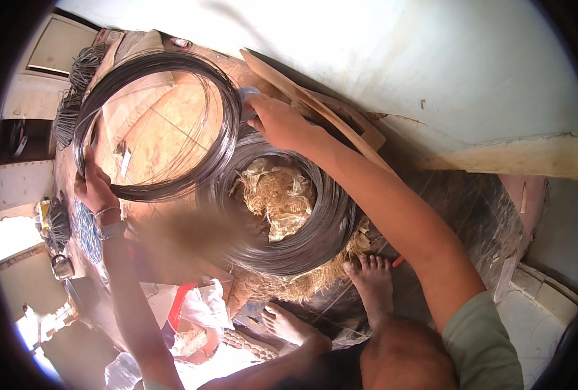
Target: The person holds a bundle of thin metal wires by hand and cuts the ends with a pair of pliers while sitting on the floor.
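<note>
A large ring-shaped coil of thin dark metal wire (201,175) is tilted up at the upper left, with loose strands crossing its opening. My left hand (95,182) grips its lower left rim, fingers closed around the wire. At the coil's right side is my right hand (277,122), its fingers curled. A pale translucent piece (247,95) shows at its fingertips; what exactly these fingers hold is unclear. Below, a thicker wire coil (331,227) lies on the floor, overlapped by the first. Crumpled burlap and plastic wrapping (279,195) fills its middle.
Bundles of grey wire (87,65) lie along the left by pale cabinets (32,123). A wooden board (321,107) leans near the white wall (445,65). White plastic bags (204,305) lie near my bare feet (373,283). A brown blur covers part of the centre.
</note>
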A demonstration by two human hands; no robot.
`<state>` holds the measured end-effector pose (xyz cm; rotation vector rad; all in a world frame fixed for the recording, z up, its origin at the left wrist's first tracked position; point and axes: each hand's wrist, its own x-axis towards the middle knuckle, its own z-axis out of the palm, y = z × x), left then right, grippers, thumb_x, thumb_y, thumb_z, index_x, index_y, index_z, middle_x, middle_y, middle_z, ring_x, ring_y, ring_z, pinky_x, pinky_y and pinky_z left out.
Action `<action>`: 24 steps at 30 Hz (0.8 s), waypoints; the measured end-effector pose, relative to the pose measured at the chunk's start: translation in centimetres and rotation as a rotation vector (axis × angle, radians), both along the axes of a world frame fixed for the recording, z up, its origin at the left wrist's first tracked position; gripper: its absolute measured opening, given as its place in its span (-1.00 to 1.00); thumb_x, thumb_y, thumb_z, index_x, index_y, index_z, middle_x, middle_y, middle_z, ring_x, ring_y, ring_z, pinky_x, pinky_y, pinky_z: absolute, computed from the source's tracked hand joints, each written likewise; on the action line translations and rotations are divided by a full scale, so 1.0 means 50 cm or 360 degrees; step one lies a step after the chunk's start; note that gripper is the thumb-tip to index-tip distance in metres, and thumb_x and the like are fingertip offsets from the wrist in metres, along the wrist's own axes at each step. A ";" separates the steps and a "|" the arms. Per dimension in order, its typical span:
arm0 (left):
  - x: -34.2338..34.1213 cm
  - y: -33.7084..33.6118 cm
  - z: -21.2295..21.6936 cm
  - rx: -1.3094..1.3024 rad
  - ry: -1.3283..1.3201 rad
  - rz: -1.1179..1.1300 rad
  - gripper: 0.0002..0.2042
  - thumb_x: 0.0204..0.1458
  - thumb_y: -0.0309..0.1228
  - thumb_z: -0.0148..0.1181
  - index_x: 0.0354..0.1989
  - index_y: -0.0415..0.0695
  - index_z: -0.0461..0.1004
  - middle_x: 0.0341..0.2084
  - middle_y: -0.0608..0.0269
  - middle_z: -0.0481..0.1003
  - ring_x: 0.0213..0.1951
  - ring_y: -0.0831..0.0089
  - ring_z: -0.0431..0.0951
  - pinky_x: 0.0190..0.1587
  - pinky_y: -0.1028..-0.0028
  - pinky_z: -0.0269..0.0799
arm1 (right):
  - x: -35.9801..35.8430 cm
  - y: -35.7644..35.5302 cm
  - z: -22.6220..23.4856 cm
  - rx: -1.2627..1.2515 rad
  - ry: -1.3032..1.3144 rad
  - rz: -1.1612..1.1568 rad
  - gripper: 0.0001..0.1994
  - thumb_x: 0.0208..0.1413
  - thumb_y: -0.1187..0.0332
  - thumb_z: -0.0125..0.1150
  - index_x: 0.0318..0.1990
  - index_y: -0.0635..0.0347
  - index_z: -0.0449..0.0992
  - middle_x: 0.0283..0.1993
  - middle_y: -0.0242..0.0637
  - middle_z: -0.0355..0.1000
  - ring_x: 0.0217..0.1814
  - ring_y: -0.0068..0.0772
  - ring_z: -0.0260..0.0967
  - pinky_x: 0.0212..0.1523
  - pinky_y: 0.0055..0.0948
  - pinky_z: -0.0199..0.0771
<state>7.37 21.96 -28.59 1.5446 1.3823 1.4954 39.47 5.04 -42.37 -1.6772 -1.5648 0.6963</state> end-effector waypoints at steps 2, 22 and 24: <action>0.005 0.006 -0.001 -0.0005 -0.0032 -0.0034 -0.53 0.06 -0.22 0.41 -0.76 0.03 0.25 -0.83 0.57 0.13 -0.78 0.75 0.02 -0.69 0.55 -0.23 | 0.005 0.007 -0.001 -0.0052 -0.0028 -0.0152 -0.86 0.21 0.38 0.21 -0.17 0.24 0.56 0.03 -0.10 0.49 0.06 -0.08 0.48 0.03 -0.13 0.45; 0.088 0.011 0.023 -0.0126 0.0195 0.0032 -0.50 0.05 -0.27 0.41 -0.79 0.09 0.20 -0.84 0.57 0.07 -0.78 0.73 -0.03 -0.68 0.57 -0.21 | 0.005 0.022 -0.079 0.0304 -0.0448 -0.0085 -0.86 0.04 0.42 0.25 -0.26 0.15 0.67 -0.26 -0.22 0.58 -0.07 -0.11 0.48 -0.07 -0.18 0.52; 0.105 0.008 0.034 -0.0194 0.0223 0.0025 -0.50 0.02 -0.23 0.43 -0.77 0.09 0.17 -0.84 0.57 0.07 -0.79 0.72 -0.03 -0.69 0.56 -0.21 | 0.001 0.018 -0.073 0.0316 -0.0461 -0.0083 -0.86 0.04 0.42 0.24 -0.27 0.13 0.68 -0.27 -0.24 0.58 -0.08 -0.13 0.47 -0.09 -0.19 0.54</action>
